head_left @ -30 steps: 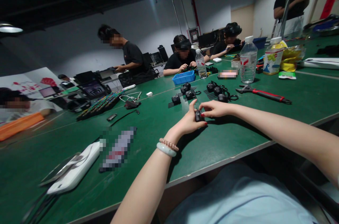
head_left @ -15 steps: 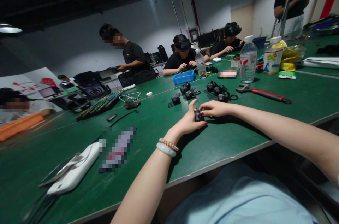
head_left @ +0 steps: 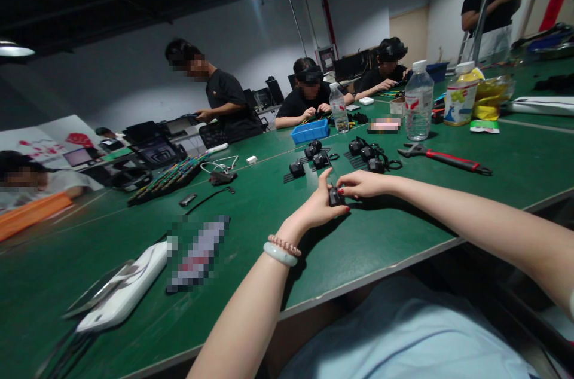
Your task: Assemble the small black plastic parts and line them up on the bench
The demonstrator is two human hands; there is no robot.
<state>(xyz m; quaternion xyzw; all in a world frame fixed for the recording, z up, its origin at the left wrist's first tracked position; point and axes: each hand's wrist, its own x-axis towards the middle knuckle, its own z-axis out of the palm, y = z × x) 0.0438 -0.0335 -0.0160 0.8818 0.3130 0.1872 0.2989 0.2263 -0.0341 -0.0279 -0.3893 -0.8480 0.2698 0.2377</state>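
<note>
Bottle [head_left: 461, 101] of yellowish drink [head_left: 467, 75] stands beyond left hand [head_left: 317, 202] holding black part [head_left: 333, 196]

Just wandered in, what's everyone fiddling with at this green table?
The person wearing the camera grips a small black part in the left hand, with fingertips of the right hand up against it. Just beyond the hands, similar black pieces lie in two clusters on the green table, with an adjustable wrench to their right. Across the table, a co-worker bends over something dark behind a blue tray; what it is, I can't tell.
</note>
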